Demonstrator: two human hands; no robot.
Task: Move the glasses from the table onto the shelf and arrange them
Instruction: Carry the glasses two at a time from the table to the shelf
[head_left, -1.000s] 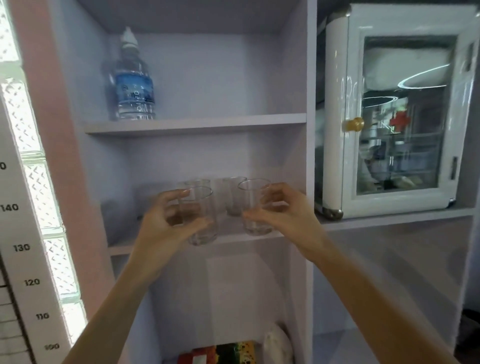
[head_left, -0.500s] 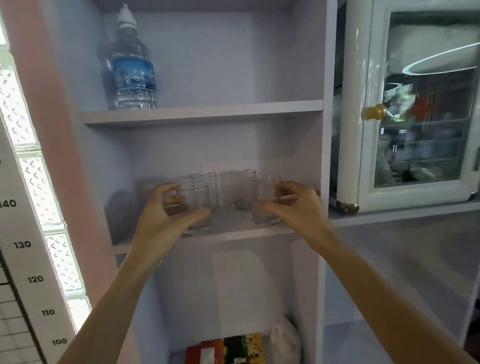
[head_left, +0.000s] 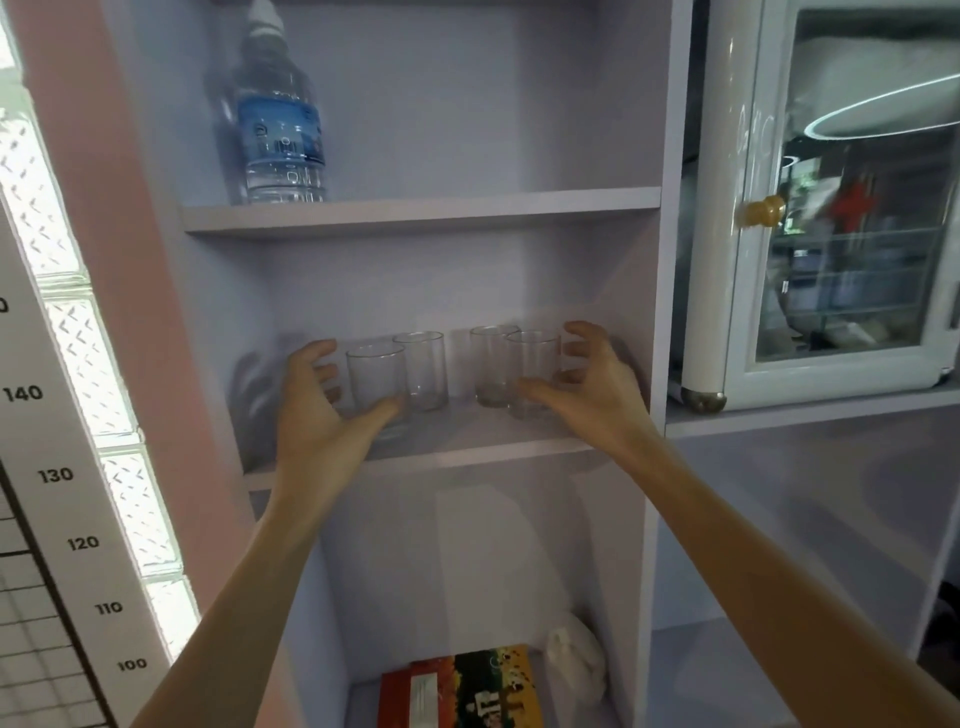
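While four glasses (head_left: 375, 382) stand on the shelf (head_left: 467, 449), left hand (head_left: 317, 415) and right hand (head_left: 592, 387) flank them (fingers spread wide)

A home-like room is suggested by a lilac shelf unit (head_left: 415, 213), a water bottle (head_left: 280, 140), a height chart (head_left: 47, 467) and a small glass-door cabinet (head_left: 841, 208).

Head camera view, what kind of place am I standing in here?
Probably a home or clinic-style room. A shelf unit holds a water bottle and drinking glasses, a glass-door cabinet stands beside it, and a height chart hangs on the left.
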